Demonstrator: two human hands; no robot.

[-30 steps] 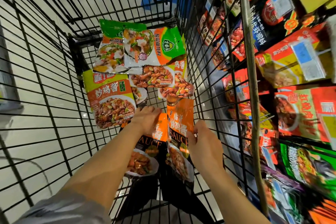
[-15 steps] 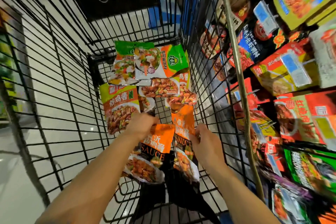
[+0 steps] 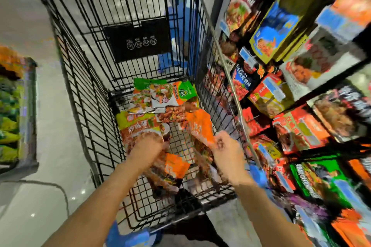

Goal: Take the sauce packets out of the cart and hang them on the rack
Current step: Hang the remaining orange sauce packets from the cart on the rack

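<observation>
Head view | black wire cart (image 3: 84, 94) | pale glossy floor (image 3: 50, 166) | packet rack (image 3: 301, 106) right.

The cart (image 3: 84, 90) is standing open at the top, its wire walls closing in both sides. Packets (image 3: 160, 94) are covering the far floor (the near mesh is partly bare). The rack (image 3: 301, 86) is crowding the right wall.

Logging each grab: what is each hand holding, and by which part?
Right hand pinches an orange sauce packet by its lower edge. Left hand rests on packets; grip unclear through blur.
</observation>
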